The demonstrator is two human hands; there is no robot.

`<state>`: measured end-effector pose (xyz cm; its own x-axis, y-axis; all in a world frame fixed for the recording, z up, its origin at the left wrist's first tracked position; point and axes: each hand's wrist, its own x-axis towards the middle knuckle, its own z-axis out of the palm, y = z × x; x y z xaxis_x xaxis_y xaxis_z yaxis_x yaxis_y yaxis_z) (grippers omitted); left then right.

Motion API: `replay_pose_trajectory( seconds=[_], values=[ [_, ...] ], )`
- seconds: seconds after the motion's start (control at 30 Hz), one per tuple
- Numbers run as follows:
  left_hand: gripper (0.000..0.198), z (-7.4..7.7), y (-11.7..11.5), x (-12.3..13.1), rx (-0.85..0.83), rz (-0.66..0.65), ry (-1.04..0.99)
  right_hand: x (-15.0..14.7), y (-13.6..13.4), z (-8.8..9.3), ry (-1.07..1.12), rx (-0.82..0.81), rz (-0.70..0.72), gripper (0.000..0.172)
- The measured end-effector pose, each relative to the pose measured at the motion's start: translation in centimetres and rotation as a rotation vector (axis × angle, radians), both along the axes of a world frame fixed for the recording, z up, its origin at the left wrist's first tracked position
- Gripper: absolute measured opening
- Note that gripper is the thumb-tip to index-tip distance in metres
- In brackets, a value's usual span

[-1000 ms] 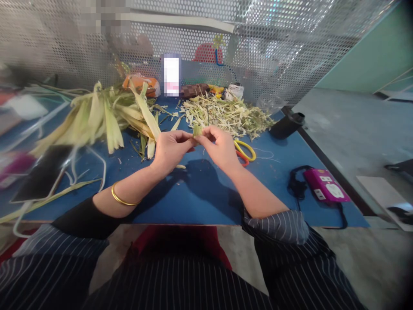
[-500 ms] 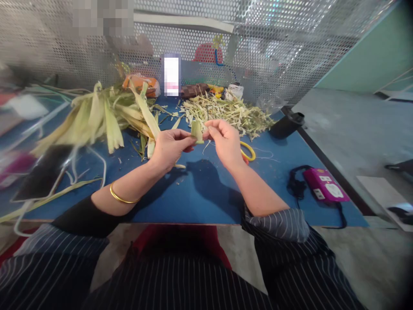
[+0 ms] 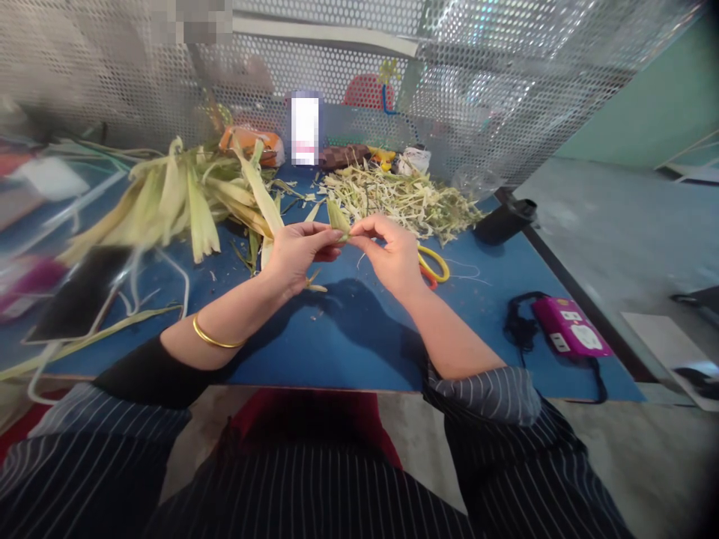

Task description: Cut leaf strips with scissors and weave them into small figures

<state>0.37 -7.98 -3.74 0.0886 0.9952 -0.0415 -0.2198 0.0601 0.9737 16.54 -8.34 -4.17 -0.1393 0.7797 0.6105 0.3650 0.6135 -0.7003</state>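
Note:
A small piece of pale green corn husk (image 3: 338, 215) is pinched between my two hands above the blue table (image 3: 337, 352). My left hand (image 3: 297, 253) grips its lower left end with thumb and fingers. The fingertips of my right hand (image 3: 390, 251) close on its lower right edge, where the husk looks gathered. Scissors with yellow handles (image 3: 435, 263) lie behind my right wrist, partly hidden. Left of my left hand spreads a bunch of long corn husks (image 3: 174, 196). Beyond my hands is a heap of shredded husk strips (image 3: 401, 198).
A purple power strip (image 3: 570, 326) with a black cord lies at right, and a black cylinder (image 3: 505, 221) stands near the right edge. A dark tablet-like panel (image 3: 84, 292) is at left. Behind are an orange packet (image 3: 252, 144) and a perforated metal screen (image 3: 477, 97).
My right fingertips have come in to meet the left ones. The husk piece, earlier flat and broad, now appears folded to a point above my fingers.

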Motion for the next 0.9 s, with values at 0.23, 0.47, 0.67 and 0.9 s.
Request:
replay_pose_trajectory(
  seconds=[0.23, 0.47, 0.67, 0.9],
  values=[
    [0.025, 0.07, -0.49, 0.54, 0.256, 0.061, 0.138, -0.06, -0.37, 0.23, 0.05, -0.105, -0.048, 0.007],
    [0.022, -0.08, -0.79, 0.87, 0.37, 0.112, 0.262, -0.16, -0.17, 0.12, 0.18, -0.221, -0.053, 0.013],
    [0.021, -0.35, -0.74, 0.81, 0.364, 0.071, 0.274, -0.27, 0.0, -0.29, 0.184, -0.208, -0.069, 0.017],
    [0.017, 0.03, -0.88, 0.74, 0.293, 0.025, 0.278, -0.27, -0.23, 0.16, 0.065, -0.151, -0.051, 0.012]
  ],
)
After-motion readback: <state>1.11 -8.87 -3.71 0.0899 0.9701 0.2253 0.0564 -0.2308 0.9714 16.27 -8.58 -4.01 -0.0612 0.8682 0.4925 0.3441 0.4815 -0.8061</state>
